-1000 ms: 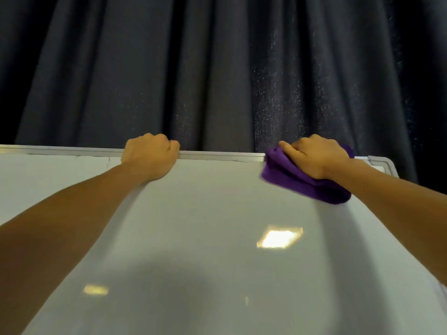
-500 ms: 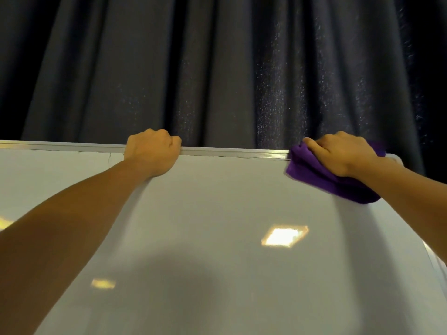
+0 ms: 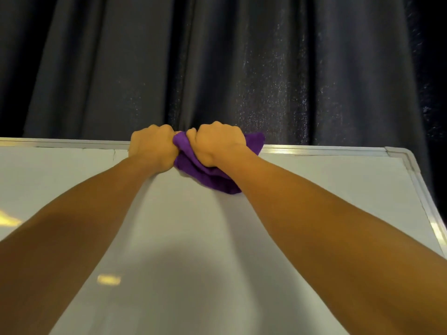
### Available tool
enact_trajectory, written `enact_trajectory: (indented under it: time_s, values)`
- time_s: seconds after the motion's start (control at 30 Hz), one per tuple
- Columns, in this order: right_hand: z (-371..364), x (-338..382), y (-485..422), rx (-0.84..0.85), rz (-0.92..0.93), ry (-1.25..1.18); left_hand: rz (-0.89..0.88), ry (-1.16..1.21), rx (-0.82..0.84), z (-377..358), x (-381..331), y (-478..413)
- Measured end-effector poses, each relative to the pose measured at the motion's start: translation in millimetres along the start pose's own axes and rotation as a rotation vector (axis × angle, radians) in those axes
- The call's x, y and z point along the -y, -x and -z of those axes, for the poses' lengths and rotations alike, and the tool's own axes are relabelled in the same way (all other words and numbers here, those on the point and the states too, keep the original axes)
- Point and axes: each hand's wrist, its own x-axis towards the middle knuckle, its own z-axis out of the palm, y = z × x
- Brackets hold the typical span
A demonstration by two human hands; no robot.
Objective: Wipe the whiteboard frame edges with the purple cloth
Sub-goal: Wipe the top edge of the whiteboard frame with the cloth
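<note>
A white whiteboard (image 3: pixel 314 189) with a silver metal frame fills the lower half of the head view. Its top frame edge (image 3: pixel 324 150) runs left to right, and its right frame edge (image 3: pixel 425 201) slants down. My left hand (image 3: pixel 152 147) is curled over the top edge and grips it. Right beside it, touching it, my right hand (image 3: pixel 216 143) presses the bunched purple cloth (image 3: pixel 210 176) onto the top edge. Part of the cloth hangs down over the board face, and part sticks out behind my right hand.
A dark pleated curtain (image 3: pixel 217 64) hangs close behind the board. The rounded top right corner (image 3: pixel 400 152) of the frame lies to the right of my hands. Ceiling light reflections show on the board face.
My right hand has slid the purple cloth left along the top edge, from near the right corner to right against my left hand. The left hand has kept its grip.
</note>
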Motion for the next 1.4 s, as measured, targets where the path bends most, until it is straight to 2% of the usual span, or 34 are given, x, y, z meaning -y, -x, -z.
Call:
enact_trajectory:
  time_s: [0.27, 0.37, 0.47, 0.63, 0.9, 1.0, 1.1, 1.23, 1.27, 1.33, 1.4]
  values:
    - [3.2, -21.6, 9.0, -0.017, 0.053, 0.018, -0.098, -0.041, 0.012, 0.2, -5.2, -0.2]
    - [8.7, -35.1, 16.4, -0.011, 0.064, 0.051, -0.082, -0.042, -0.011, 0.9, -5.8, 1.5]
    - [18.9, -60.7, 26.7, 0.016, 0.038, 0.092, -0.009, -0.01, -0.034, 5.2, -3.2, 1.6]
    - [34.9, -115.0, 50.8, 0.021, 0.002, 0.156, -0.115, -0.11, -0.026, 2.9, -0.1, 2.4]
    - [56.6, -183.1, 80.6, 0.069, -0.021, 0.27, 0.038, 0.04, -0.048, 2.5, 7.4, 2.4]
    - [58.7, -204.3, 89.4, 0.055, -0.086, 0.232, 0.007, -0.033, 0.003, 2.6, 8.0, 2.1]
    - [57.9, -207.2, 90.3, 0.061, -0.121, 0.223, 0.036, -0.006, 0.036, 5.9, 2.9, 2.7]
    - [56.2, -206.9, 88.3, 0.045, -0.111, 0.217, 0.038, -0.002, -0.033, 19.2, -17.7, 6.4]
    - [55.6, -206.6, 88.0, 0.046, -0.104, 0.218, 0.004, -0.028, -0.077, 24.4, -29.2, 7.2]
    - [54.9, -206.5, 88.2, 0.041, -0.103, 0.213, -0.196, -0.145, -0.148, 33.6, -67.0, 9.2]
    - [55.4, -205.0, 88.3, 0.039, -0.101, 0.207, -0.346, -0.119, -0.157, 40.6, -115.2, 11.1]
